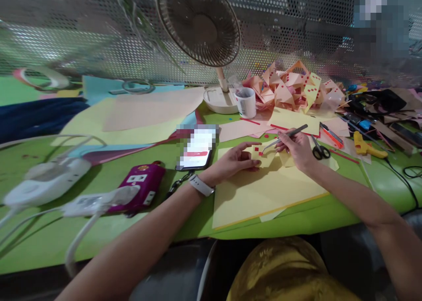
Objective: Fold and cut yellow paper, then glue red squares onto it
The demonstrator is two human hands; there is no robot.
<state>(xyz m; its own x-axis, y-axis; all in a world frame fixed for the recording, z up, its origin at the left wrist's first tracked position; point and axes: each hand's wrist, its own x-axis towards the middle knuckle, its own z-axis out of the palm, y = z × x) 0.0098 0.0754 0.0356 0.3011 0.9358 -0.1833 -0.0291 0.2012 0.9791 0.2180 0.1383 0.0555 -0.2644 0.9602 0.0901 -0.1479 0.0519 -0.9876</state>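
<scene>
My left hand (240, 158), with a white band on the wrist, pinches the left edge of a small folded yellow paper piece (268, 159). Two small red squares (256, 149) show on that piece. Between the fingers of my right hand (296, 148) are grey metal tweezers (300, 128), whose tips reach down to the lower red square. Beneath both hands lies a larger yellow paper sheet (263, 200). Black-handled scissors (321, 152) rest just right of my right hand.
A phone (198, 148) lies left of my hands, near a white power strip (49, 178). Behind stand a fan (216, 101), a white mug (246, 103) and a pile of folded pink paper pieces (286, 88). To the right are a red cutter (332, 136) and a yellow glue gun (367, 147).
</scene>
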